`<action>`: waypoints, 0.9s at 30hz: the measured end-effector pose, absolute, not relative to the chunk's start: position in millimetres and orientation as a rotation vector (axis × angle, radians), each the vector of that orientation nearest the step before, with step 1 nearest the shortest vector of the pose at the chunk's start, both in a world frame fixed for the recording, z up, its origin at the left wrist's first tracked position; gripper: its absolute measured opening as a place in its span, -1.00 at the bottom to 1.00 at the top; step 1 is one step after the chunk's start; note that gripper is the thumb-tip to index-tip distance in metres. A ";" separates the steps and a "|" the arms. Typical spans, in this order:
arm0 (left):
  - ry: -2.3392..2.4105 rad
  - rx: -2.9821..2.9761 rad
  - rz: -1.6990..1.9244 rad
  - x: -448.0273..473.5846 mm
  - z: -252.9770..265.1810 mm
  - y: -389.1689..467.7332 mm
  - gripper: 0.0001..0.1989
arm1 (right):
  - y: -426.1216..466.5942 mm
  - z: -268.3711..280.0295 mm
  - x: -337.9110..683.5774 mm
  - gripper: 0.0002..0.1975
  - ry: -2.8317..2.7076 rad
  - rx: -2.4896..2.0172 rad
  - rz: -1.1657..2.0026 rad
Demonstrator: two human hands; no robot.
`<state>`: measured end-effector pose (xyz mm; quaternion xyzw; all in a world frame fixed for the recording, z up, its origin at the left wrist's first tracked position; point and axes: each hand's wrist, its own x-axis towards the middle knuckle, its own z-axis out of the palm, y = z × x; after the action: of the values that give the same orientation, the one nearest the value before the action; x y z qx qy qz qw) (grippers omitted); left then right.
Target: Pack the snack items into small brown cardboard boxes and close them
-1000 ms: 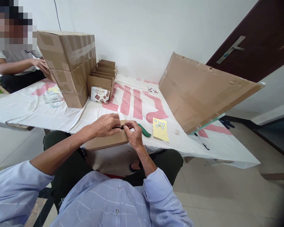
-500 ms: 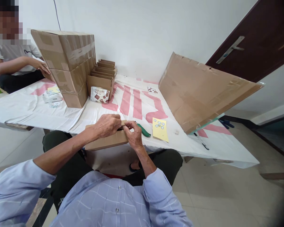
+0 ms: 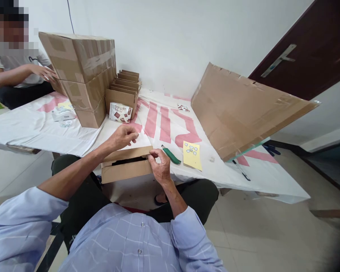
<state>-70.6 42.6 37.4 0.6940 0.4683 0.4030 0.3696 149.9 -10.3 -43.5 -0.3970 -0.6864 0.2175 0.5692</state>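
A small cardboard box lies at the near edge of the table in front of me, with a dark gap showing between its upper flaps. My right hand pinches the right end of this box between thumb and fingers. Above the box's far side, my left hand is raised and apart from it, fingers loosely bent with nothing visible in them. Just right of my right hand lies a green-handled cutter. Beside that is a yellow paper with small drawn shapes.
Taped cartons stand stacked at the left, next to a row of open cardboard boxes and a printed packet. A large cardboard sheet leans at the right, near a black pen-like tool. Another person sits far left.
My left hand has let go of the box and lifted away, up and left, uncovering the dark gap. My right hand stays on the box's right end.
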 end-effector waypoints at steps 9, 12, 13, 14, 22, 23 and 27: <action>1.074 1.523 1.486 -93.8 66.3 11.9 -0.65 | 43.3 -41.5 132.6 -0.79 -1.429 -1.054 0.659; 1.025 1.429 1.522 -89.4 62.5 3.6 -0.62 | 84.2 -40.8 117.7 -0.80 -1.360 -1.069 0.731; 0.999 1.389 1.518 -87.1 58.2 3.2 -0.61 | 96.5 -39.8 113.2 -0.81 -1.345 -1.085 0.747; 0.972 1.344 1.512 -84.6 53.0 3.8 -0.60 | 107.2 -38.4 109.5 -0.82 -1.337 -1.102 0.762; 0.826 1.045 1.424 -67.9 18.0 9.7 -0.51 | 87.2 -26.3 121.4 -0.70 -1.404 -1.125 0.593; 0.818 1.037 1.401 -65.7 15.8 9.0 -0.50 | 73.5 -25.8 125.8 -0.71 -1.409 -1.100 0.562; 0.768 1.054 1.339 -53.5 10.0 3.3 -0.49 | 21.8 -25.6 138.2 -0.64 -1.448 -0.950 0.798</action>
<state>-53.5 3.3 10.0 0.4538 0.3305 0.5760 0.5942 138.2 21.8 -25.6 -0.4063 -0.6193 0.3411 0.5789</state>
